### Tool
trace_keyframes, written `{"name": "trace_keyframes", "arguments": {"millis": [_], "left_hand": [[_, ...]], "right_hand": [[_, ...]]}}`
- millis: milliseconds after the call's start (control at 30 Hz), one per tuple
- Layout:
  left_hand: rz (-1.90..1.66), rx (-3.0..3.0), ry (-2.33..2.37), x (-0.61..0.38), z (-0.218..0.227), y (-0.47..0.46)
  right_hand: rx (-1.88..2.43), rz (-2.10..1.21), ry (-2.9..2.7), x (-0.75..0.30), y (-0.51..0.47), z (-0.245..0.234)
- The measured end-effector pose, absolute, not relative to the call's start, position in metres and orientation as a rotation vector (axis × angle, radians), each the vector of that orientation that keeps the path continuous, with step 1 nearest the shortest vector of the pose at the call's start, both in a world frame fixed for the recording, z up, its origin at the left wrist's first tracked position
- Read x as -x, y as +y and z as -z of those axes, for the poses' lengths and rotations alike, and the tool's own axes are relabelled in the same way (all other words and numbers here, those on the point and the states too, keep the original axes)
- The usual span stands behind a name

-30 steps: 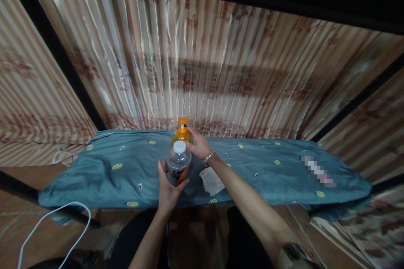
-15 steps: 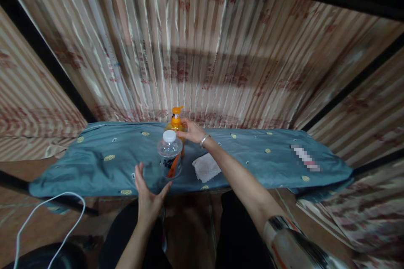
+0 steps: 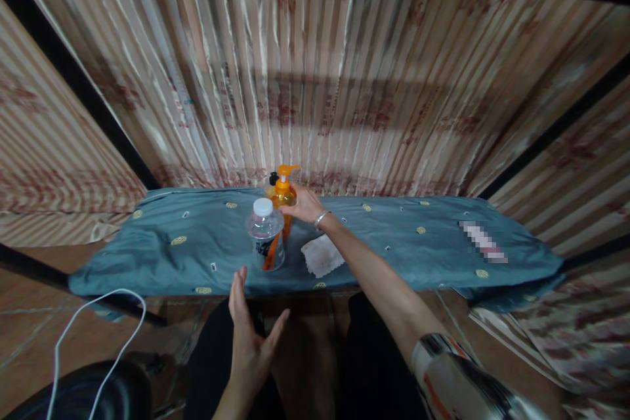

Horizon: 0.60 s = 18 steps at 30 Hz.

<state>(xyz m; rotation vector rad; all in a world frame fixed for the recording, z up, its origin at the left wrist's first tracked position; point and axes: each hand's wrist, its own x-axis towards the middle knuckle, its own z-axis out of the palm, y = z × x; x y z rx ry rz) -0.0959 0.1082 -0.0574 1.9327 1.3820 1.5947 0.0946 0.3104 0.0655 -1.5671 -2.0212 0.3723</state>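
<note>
An orange pump bottle (image 3: 284, 193) of yellow liquid stands towards the back of the cloth-covered table, with my right hand (image 3: 301, 203) closed round its upper part from the right. Just in front of it is a clear plastic bottle (image 3: 266, 236) with a white cap and an orange and black label. My left hand (image 3: 253, 335) is held off the table's front edge, fingers and thumb spread, holding nothing. Behind the pump bottle, a black-topped bottle (image 3: 273, 179) shows only in part. A whitish cloth (image 3: 322, 256) lies flat to the right of the clear bottle.
The table's blue-green cover (image 3: 394, 269) has a yellow pattern. A blurred pinkish-white item (image 3: 482, 241) lies at the right. Striped curtains (image 3: 315, 79) hang behind, between dark frame poles (image 3: 83, 85). A white cable (image 3: 98, 298) loops at the lower left.
My left hand has drawn back from the clear bottle towards me. The pump bottle has shifted slightly right with my right hand, uncovering more of the black-topped bottle behind.
</note>
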Motion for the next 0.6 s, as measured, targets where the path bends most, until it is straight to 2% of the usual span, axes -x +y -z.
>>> {"name": "trace_keyframes", "arguments": {"millis": [300,433,600], "left_hand": [[-1.507,-1.848,1.243,0.054,0.058,0.121],[-1.498,-1.758,1.148,0.02,0.052,0.166],[-1.507,-1.599,1.106,-0.024,0.054,0.233]], "right_hand": [[1.5,-0.29,-1.921,-0.153,0.277,-0.078],[1.507,-0.297,-1.839,-0.18,0.264,-0.075],[1.438,-0.39,-1.707,-0.204,0.259,-0.047]]}}
